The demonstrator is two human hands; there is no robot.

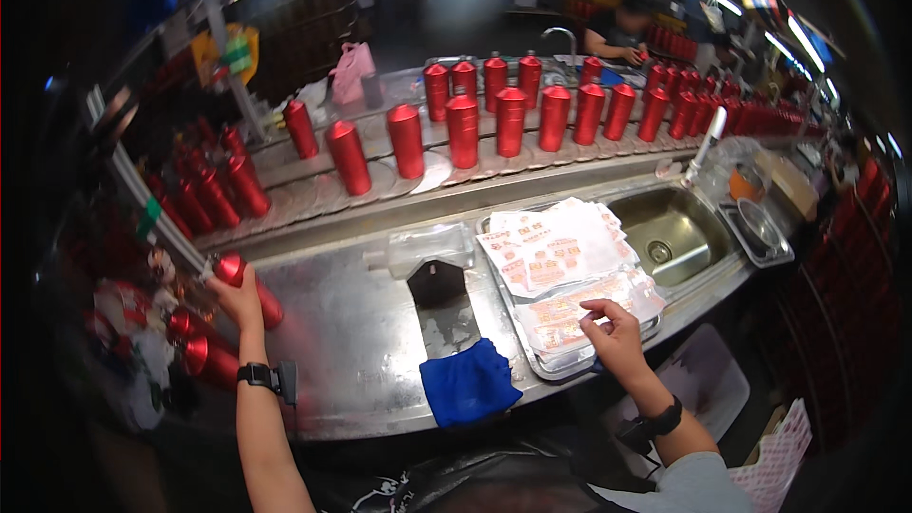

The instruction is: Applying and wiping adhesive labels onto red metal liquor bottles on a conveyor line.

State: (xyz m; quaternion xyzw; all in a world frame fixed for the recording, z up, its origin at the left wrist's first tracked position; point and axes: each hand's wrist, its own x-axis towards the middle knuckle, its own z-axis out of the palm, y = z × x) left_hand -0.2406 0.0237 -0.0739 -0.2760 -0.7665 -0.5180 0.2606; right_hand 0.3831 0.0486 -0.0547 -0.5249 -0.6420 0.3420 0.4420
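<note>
My left hand (239, 300) is closed round the upper part of a red metal bottle (270, 304), which leans at the left end of the steel counter. More red bottles (208, 358) lie just left of that forearm. Over the front part of a metal tray (554, 373), my right hand (617, 340) hovers with fingers half curled, thumb and forefinger apart, and nothing visible between them. Below it lie printed label sheets (551, 315) in white and orange-red. A larger stack of white printed sheets (560, 245) covers the tray's far part.
Red bottles (463, 131) stand in rows along a conveyor (380, 192) behind the counter. A blue cloth (468, 383), a dark block (437, 283) and a clear plastic piece (432, 245) lie mid-counter. Right of the tray is a sink (698, 228). Another person (617, 38) works beyond.
</note>
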